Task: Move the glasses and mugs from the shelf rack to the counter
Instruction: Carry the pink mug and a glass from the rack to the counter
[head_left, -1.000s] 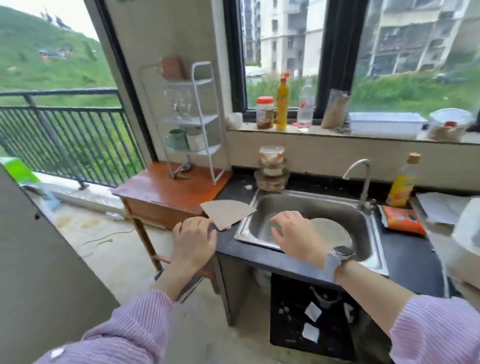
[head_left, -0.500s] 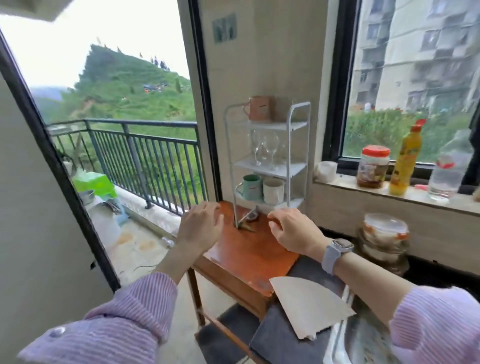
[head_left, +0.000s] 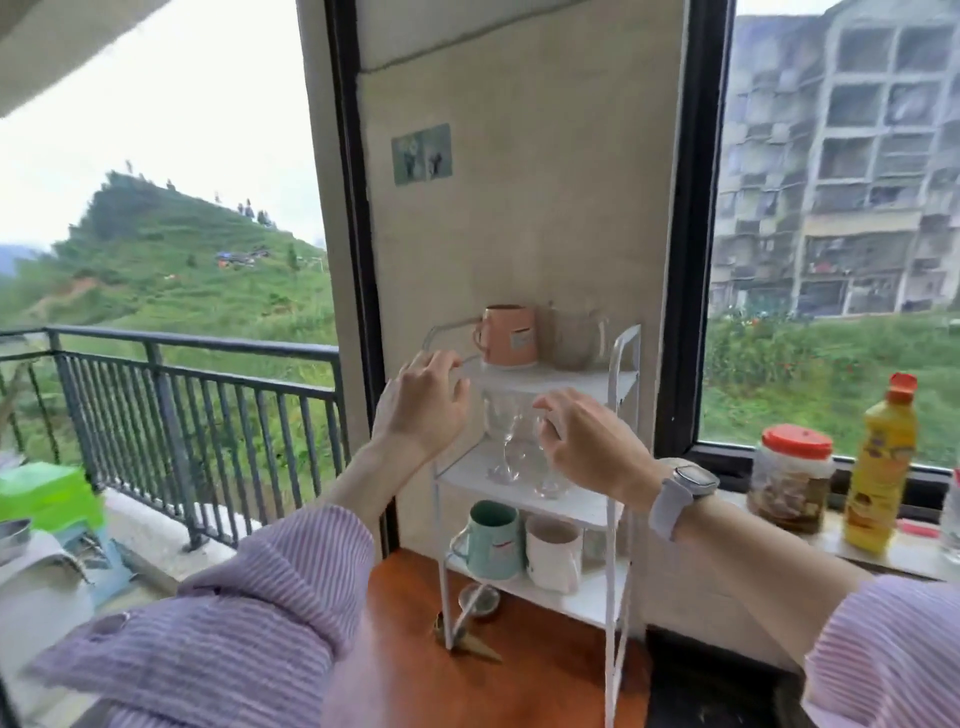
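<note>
A white three-tier shelf rack (head_left: 623, 358) stands on a brown wooden table (head_left: 410, 654). Its top tier holds a pink mug (head_left: 509, 335) and a clear glass mug (head_left: 579, 338). Two stemmed glasses (head_left: 503, 431) stand on the middle tier. A teal mug (head_left: 493, 540) and a white mug (head_left: 553, 553) sit on the bottom tier. My left hand (head_left: 423, 402) hovers with fingers apart at the rack's left side, level with the top tier. My right hand (head_left: 587, 441) is raised in front of the middle tier, fingers loosely curled beside the right glass, holding nothing.
A windowsill to the right carries a red-lidded jar (head_left: 792, 478) and a yellow bottle (head_left: 880, 462). A small dish (head_left: 480, 600) and a brownish scrap (head_left: 467, 642) lie on the table under the rack. A balcony railing (head_left: 182, 405) and green stool (head_left: 49, 499) are on the left.
My view has swung left from the sink and closed in on the rack. Both hands rose from the table's edge up to the rack's top and middle tiers.
</note>
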